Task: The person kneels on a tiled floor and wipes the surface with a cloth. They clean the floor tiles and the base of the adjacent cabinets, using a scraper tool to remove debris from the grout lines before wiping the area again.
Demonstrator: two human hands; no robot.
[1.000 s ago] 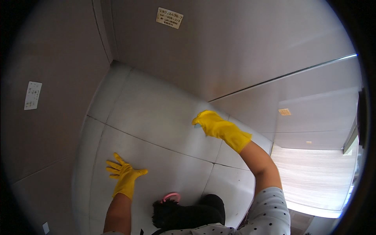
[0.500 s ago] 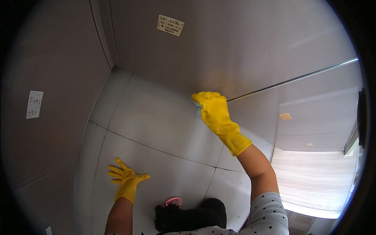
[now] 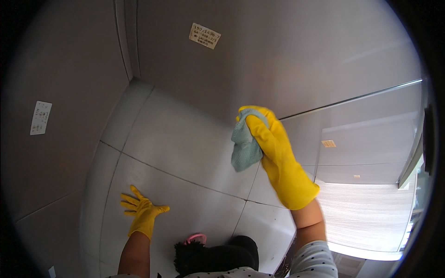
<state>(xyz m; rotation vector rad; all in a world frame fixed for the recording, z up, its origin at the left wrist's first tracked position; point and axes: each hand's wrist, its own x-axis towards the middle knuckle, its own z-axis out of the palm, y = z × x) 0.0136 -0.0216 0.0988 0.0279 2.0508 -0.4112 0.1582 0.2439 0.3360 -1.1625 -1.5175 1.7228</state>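
My right hand [image 3: 269, 139], in a yellow rubber glove, is closed around a grey-green cleaning cloth [image 3: 246, 147]. The cloth hangs down from between the thumb and fingers, in front of the lower part of a grey-brown panel [image 3: 278, 51]. Whether the knuckles touch that panel I cannot tell. Lower left, my left hand [image 3: 143, 211] wears a matching yellow glove, its fingers spread and holding nothing. It is over or on the grey tiled floor [image 3: 176, 139]; contact is not plain.
Another grey-brown panel [image 3: 60, 139] with a white label [image 3: 41, 118] rises at the left. A second label [image 3: 204, 36] sticks to the far panel. To the right is a pale wood-grain surface [image 3: 361, 215]. A pink slipper [image 3: 196, 238] shows near my dark-clad leg [image 3: 222, 257].
My right hand has drawn back toward me and turned, so the cloth, mostly hidden before, now shows. The whole view has shifted slightly; my left hand stays spread.
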